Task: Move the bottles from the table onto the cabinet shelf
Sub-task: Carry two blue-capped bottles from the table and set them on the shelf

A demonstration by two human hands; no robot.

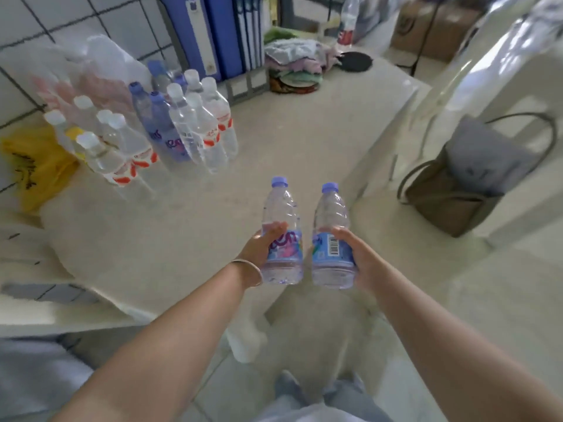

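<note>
1. Blue caps top two clear bottles held up side by side over the table (pixel 304 141).
2. Her left hand (pixel 259 248) wraps its fingers round the left bottle (pixel 281 236).
3. Her right hand (pixel 361 257) wraps its fingers round the right bottle (pixel 332 239).
4. More bottles (pixel 185 123) stand in a bunch at the table's back left, by a yellow bag (pixel 33 166).

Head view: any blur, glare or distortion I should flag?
Head view: soft all over, motion smear worst on the bottle cluster at left; wide-angle bending of the tiled wall; the white chair at right is washed out; the held bottles and both hands are the sharpest part.
</note>
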